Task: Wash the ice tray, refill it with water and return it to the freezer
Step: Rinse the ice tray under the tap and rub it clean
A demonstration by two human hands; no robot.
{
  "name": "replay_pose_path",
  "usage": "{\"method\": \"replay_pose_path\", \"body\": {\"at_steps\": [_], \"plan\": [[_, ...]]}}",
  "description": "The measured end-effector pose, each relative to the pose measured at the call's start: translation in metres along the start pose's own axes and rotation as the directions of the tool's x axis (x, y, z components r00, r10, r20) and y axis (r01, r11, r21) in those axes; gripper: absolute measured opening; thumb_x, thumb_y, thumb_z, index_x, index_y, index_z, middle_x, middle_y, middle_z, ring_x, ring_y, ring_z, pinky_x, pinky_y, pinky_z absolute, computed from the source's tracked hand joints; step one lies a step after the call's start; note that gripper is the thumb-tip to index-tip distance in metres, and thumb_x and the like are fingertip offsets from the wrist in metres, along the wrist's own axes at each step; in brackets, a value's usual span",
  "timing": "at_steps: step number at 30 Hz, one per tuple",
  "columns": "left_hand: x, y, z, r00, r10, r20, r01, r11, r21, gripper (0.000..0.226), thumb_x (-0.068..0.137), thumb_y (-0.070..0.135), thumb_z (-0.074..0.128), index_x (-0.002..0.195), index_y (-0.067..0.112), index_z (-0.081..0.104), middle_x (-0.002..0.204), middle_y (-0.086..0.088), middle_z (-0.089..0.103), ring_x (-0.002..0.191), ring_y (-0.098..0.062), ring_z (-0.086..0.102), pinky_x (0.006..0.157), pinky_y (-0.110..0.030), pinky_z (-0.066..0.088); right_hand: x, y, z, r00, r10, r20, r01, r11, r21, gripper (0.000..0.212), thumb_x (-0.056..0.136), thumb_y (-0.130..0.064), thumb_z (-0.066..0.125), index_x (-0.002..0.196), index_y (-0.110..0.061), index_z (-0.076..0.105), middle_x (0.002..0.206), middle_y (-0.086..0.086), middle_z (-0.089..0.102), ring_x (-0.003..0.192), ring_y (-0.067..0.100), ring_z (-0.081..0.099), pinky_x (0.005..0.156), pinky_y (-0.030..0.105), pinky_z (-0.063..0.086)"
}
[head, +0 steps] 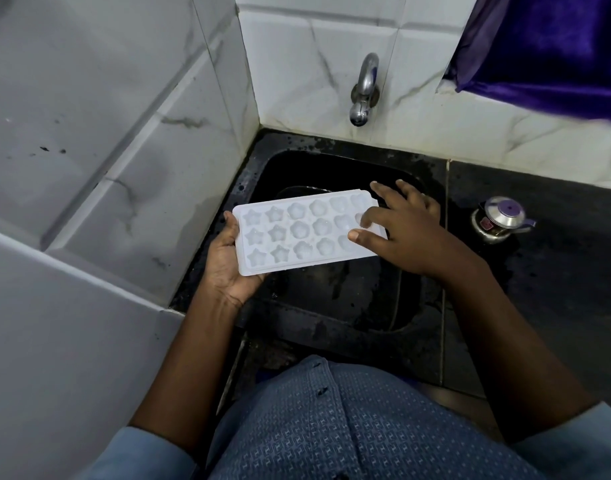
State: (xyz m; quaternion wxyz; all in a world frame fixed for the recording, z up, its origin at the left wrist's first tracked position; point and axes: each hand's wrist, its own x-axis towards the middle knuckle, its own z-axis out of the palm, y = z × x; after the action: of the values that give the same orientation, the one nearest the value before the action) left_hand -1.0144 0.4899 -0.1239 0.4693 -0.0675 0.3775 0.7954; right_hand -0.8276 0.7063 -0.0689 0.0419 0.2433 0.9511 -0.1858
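White tile walls (106, 116) stand around a black bench (539, 289) with a black sink (332, 299) set in its corner. Up on the right hangs a purple cloth (557, 46).

The ice tray (297, 233) is in the air over the sink, nearly flat, with its cups facing up. It has star cups and flower cups. The left grip (228, 268) holds the tray's left short end, with the thumb at the edge and the fingers under it. The right grip (408, 233) is loose: its fingers are spread out and only touch the top of the tray's right end.

A steel tap (364, 88) sticks out of the wall above the sink, and no water is coming out. A small steel pot (498, 220) sits on the bench to the right.

The tray looks thin, light and a bit bendy. When wet it may be slippery. Full of water it will be heavier and will spill if it tips, so I think it is best held by both short ends and kept flat.
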Motion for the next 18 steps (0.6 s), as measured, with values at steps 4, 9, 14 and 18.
{"method": "replay_pose_path", "body": {"at_steps": [4, 9, 14, 18], "plan": [[0.002, 0.0, -0.001, 1.0, 0.003, -0.005, -0.003, 1.0, -0.005, 0.062, 0.11, 0.056, 0.035, 0.133, 0.008, 0.065, 0.129, -0.018, 0.073, 0.109, -0.035, 0.076, 0.078, -0.052, 0.065, 0.001, 0.004, -0.002, 0.999, 0.018, -0.035, -0.017, 0.999, 0.028, 0.054, 0.097, -0.078, 0.032, 0.135, -0.049, 0.058, 0.173, -0.008, 0.013, 0.159, 0.024, -0.003, 0.122, 0.055, -0.001], [0.002, 0.003, -0.001, 1.0, -0.002, -0.008, 0.002, 1.0, -0.021, 0.069, 0.11, 0.057, 0.034, 0.11, 0.008, 0.083, 0.127, -0.018, 0.074, 0.108, -0.036, 0.076, 0.079, -0.054, 0.065, -0.008, 0.006, -0.009, 0.998, 0.065, 0.01, -0.064, 0.998, -0.008, 0.056, 0.095, -0.074, 0.042, 0.143, -0.047, 0.052, 0.174, -0.007, 0.008, 0.159, 0.026, -0.005, 0.121, 0.053, 0.002], [0.004, 0.007, -0.002, 1.0, 0.007, -0.011, -0.007, 1.0, -0.026, 0.065, 0.11, 0.057, 0.035, 0.126, 0.007, 0.074, 0.13, -0.019, 0.073, 0.111, -0.037, 0.074, 0.08, -0.056, 0.064, -0.017, 0.011, -0.006, 0.994, 0.022, 0.106, -0.019, 0.999, -0.03, 0.063, 0.088, -0.076, 0.052, 0.145, -0.051, 0.046, 0.174, -0.007, -0.001, 0.159, 0.027, -0.011, 0.121, 0.059, 0.004], [0.005, 0.008, 0.001, 1.0, 0.009, -0.01, -0.009, 1.0, -0.005, 0.062, 0.11, 0.057, 0.036, 0.134, 0.008, 0.065, 0.132, -0.019, 0.072, 0.112, -0.037, 0.074, 0.081, -0.056, 0.064, -0.019, 0.005, 0.0, 0.992, -0.001, 0.124, 0.006, 0.999, -0.038, 0.065, 0.089, -0.076, 0.051, 0.149, -0.051, 0.043, 0.174, -0.007, -0.004, 0.159, 0.025, -0.013, 0.122, 0.057, 0.003]]}}
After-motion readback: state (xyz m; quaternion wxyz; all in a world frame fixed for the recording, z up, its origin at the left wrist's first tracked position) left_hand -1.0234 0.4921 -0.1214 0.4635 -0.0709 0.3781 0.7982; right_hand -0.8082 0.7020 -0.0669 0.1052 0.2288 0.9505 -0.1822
